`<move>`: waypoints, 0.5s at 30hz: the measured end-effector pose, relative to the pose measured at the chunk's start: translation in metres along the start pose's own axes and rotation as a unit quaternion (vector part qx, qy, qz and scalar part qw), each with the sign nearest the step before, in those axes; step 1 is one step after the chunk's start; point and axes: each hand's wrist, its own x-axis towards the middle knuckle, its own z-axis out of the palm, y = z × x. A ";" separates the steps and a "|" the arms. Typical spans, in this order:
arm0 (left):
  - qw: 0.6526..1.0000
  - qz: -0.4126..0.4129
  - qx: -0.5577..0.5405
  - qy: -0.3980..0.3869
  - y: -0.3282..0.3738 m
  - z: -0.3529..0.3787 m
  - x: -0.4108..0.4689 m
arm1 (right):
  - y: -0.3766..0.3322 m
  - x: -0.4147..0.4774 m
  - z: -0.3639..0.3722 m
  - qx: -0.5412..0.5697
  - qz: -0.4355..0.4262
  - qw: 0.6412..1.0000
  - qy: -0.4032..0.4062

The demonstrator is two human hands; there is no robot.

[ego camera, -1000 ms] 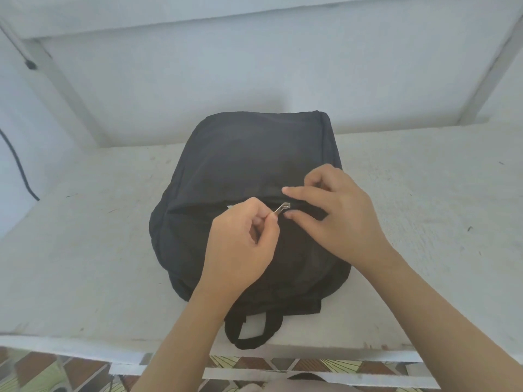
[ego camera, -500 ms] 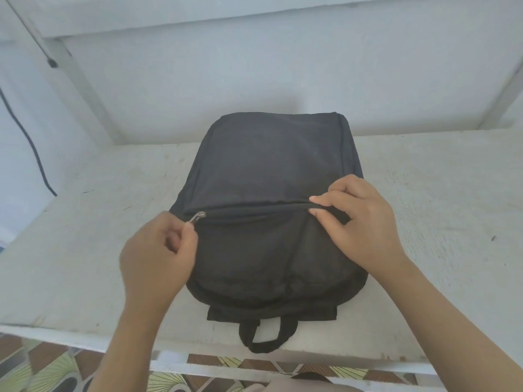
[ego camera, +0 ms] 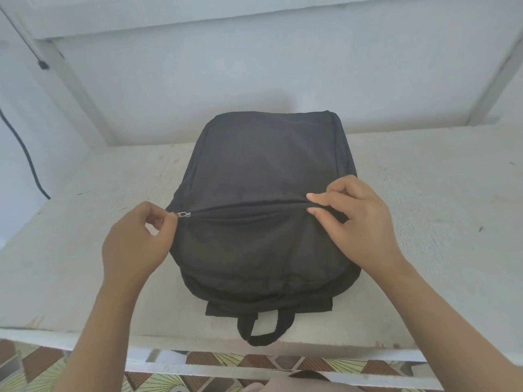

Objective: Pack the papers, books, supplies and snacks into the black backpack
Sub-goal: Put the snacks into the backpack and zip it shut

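Observation:
The black backpack [ego camera: 263, 176] lies flat on the white table [ego camera: 438, 199], its carry loop [ego camera: 266, 329] hanging over the near edge. A zip line runs across its front pocket and looks closed along its length. My left hand [ego camera: 135, 244] pinches the silver zipper pull [ego camera: 184, 214] at the pocket's left end. At the right end of the zip, my right hand [ego camera: 359, 222] pinches the fabric between thumb and forefinger. No papers, books, supplies or snacks are in sight.
A white wall with slanted frame bars stands behind the table. On the left wall hangs a black cable [ego camera: 25, 154]. Patterned floor tiles [ego camera: 36, 369] show below the table's near edge.
My left hand has drawn the zipper pull from the middle of the pocket to its left end. My right hand stayed at the right end, gripping the fabric.

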 end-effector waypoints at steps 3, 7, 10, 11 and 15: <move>0.999 0.024 0.009 0.026 0.009 -0.001 0.002 | -0.001 -0.005 -0.011 0.089 0.044 0.995 -0.031; 0.990 0.117 -0.049 0.065 0.029 0.010 -0.005 | 0.008 -0.009 -0.034 0.224 0.240 0.944 0.013; 0.971 0.218 -0.085 0.046 0.053 0.024 -0.016 | 0.033 -0.014 -0.044 0.153 0.373 0.915 -0.023; 0.963 0.253 -0.085 0.029 0.060 0.029 -0.019 | 0.039 -0.017 -0.045 0.159 0.401 0.901 -0.053; 0.942 0.330 -0.009 -0.055 0.079 0.058 -0.028 | 0.043 -0.029 -0.046 0.225 0.425 0.866 -0.135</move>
